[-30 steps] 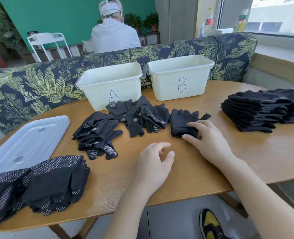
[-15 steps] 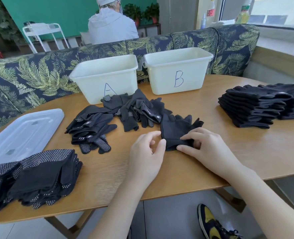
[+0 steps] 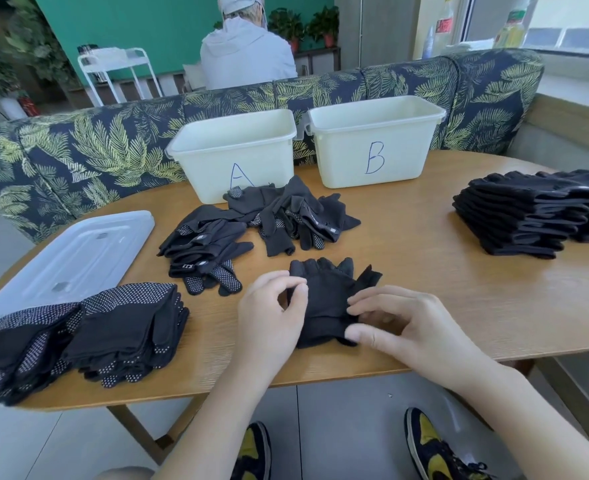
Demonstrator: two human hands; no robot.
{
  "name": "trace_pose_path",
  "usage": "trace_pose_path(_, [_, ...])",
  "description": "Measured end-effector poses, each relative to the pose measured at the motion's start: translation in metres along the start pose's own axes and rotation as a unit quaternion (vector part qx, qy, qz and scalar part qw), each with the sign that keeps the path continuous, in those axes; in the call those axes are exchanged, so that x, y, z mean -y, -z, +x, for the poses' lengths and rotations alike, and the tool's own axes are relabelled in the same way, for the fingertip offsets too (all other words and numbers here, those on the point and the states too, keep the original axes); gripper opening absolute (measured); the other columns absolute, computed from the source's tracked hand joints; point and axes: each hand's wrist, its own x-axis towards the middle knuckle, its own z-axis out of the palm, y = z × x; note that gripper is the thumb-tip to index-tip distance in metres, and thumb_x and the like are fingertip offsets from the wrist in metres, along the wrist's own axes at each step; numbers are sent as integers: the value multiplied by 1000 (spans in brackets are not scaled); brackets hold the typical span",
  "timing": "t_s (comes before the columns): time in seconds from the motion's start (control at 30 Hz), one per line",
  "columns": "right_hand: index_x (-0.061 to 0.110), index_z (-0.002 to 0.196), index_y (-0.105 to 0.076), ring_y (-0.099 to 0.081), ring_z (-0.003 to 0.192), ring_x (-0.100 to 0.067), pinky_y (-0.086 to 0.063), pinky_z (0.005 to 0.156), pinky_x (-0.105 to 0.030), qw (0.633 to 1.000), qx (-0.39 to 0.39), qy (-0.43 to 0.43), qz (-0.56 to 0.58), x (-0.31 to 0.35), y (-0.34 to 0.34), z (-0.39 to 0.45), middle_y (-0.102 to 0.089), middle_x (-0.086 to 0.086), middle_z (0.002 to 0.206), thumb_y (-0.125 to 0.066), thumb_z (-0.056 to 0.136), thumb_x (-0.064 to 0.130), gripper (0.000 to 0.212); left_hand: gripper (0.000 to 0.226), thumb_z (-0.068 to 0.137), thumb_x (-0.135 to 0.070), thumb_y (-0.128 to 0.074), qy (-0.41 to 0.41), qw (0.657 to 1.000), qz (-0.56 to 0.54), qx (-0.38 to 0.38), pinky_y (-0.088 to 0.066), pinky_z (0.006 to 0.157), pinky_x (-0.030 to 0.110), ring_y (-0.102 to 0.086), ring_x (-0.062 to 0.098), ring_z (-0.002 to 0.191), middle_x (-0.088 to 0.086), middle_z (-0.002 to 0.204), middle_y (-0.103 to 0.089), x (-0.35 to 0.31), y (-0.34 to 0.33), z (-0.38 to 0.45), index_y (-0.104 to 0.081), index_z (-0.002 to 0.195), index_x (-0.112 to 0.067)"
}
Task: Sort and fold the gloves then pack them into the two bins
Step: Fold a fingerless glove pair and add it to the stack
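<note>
Both hands pinch one black glove (image 3: 327, 299) on the desk (image 3: 424, 292): left hand (image 3: 272, 320) at its left edge, right hand (image 3: 407, 327) at its cuff. Loose gloves (image 3: 251, 226) wait beyond; folded stacks (image 3: 525, 213) flank them. Both bins (image 3: 237, 150) look unpacked, as far as their insides show.
</note>
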Motion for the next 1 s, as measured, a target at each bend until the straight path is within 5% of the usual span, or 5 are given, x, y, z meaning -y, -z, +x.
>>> trace_pose_path(0.07, [32, 100, -79, -64, 110, -3, -47, 91, -15, 996, -73, 11, -43, -1, -2, 2, -68, 27, 113, -67, 89, 57, 30, 12, 96, -27, -67, -16, 1000, 27, -5, -41, 102, 22, -52, 8, 119, -17, 118, -60, 2, 3, -3, -78, 99, -31])
trace_pose_path(0.23, [27, 115, -75, -55, 119, -5, -43, 97, -22, 975, -84, 33, -205, -6, -13, 17, -65, 19, 125, -54, 95, 62, 46, 16, 94, -24, -71, -108, 991, 60, 41, -15, 104, -3, -42, -1, 131, -16, 126, -62, 7, 12, -3, -78, 108, -24])
trace_pose_path(0.43, [26, 130, -68, -48, 134, -11, -37, 104, -31, 960, -32, -26, -277, -14, -17, 26, -61, 14, 137, -42, 91, 71, 64, 24, 99, -40, -62, -115, 981, 85, 134, -29, 120, 33, -35, -5, 142, -16, 138, -60, 17, 16, -3, -74, 119, -32])
trace_pose_path(0.7, [25, 111, -73, -54, 121, -15, -47, 100, -41, 969, -113, -3, -220, -11, -15, 34, -69, 14, 117, -52, 94, 59, 44, 17, 97, -28, -69, -123, 988, 36, 89, -22, 106, -1, -46, -8, 132, -17, 126, -65, 17, 19, 3, -78, 111, -28])
trace_pose_path(1.0, [25, 110, -71, -59, 108, -13, -48, 97, -34, 986, -125, -53, -101, -19, -24, 95, -67, 17, 108, -64, 98, 40, 21, 16, 96, -16, -67, -84, 996, -13, -23, -54, 89, 30, -63, 1, 104, -18, 104, -72, 19, 11, 23, -80, 102, -23])
